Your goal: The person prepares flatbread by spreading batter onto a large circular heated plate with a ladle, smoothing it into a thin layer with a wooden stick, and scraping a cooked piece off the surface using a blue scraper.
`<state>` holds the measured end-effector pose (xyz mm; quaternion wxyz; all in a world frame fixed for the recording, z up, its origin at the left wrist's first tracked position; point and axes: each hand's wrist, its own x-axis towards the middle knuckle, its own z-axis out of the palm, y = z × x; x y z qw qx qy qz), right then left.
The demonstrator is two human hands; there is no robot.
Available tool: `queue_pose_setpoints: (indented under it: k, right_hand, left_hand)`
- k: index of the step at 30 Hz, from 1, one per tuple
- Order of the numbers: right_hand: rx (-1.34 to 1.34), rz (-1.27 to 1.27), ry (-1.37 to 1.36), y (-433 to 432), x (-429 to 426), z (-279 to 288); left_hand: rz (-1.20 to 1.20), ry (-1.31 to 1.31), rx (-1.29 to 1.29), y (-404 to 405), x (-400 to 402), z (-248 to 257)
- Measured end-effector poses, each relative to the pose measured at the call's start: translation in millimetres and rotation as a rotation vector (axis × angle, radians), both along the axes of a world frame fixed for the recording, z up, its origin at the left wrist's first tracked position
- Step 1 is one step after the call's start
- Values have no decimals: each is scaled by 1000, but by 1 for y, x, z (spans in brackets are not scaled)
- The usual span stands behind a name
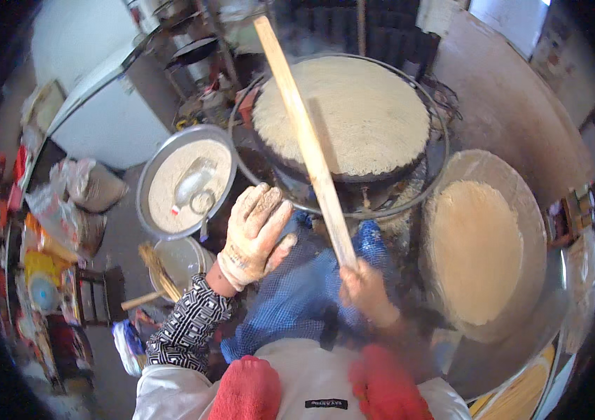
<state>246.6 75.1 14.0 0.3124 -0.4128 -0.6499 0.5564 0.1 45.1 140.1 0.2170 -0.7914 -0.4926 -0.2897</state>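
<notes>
My left hand [258, 236], in a pale work glove soiled with powder, is raised with its fingers apart and holds nothing. It is between the metal basin and a long wooden slat [302, 126]. My bare right hand [363, 289] grips the slat's lower end. The slat slants up to the left, over a large round dark griddle whose top is covered by a layer of pale, grainy material [365, 115]. Whether the slat touches that layer, I cannot tell. A metal ring [447, 142] surrounds the griddle.
At left, a metal basin [145, 210] holds pale powder and a metal scoop [195, 181]. Below it is a bucket [200, 257] with a straw brush [158, 268]. At right lies a large shallow vessel [533, 262] with tan powder [473, 252]. Plastic bags [87, 184] lie farther left.
</notes>
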Motion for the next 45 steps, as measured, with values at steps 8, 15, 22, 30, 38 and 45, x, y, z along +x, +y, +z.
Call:
queue_pose_setpoints:
  k: [8, 15, 22, 30, 38, 45]
  right_hand:
    - [231, -390, -263, -129, 112, 6]
    - [137, -621, -400, -166, 162, -19]
    - [-84, -760, -57, -163, 185, -33]
    - [-335, -631, 330, -52, 124, 7]
    - [-592, -318, 440, 38, 63, 37]
    - [-192, -179, 351, 70, -29, -15]
  left_hand:
    - [-216, 168, -102, 26, 68, 34]
    - [-460, 341, -295, 97, 151, 1]
    - [-550, 258, -320, 176, 211, -11]
    - [-378, 373, -549, 291, 195, -87]
    - [-259, 207, -495, 342, 63, -84]
    - [-77, 121, -453, 308, -80, -88]
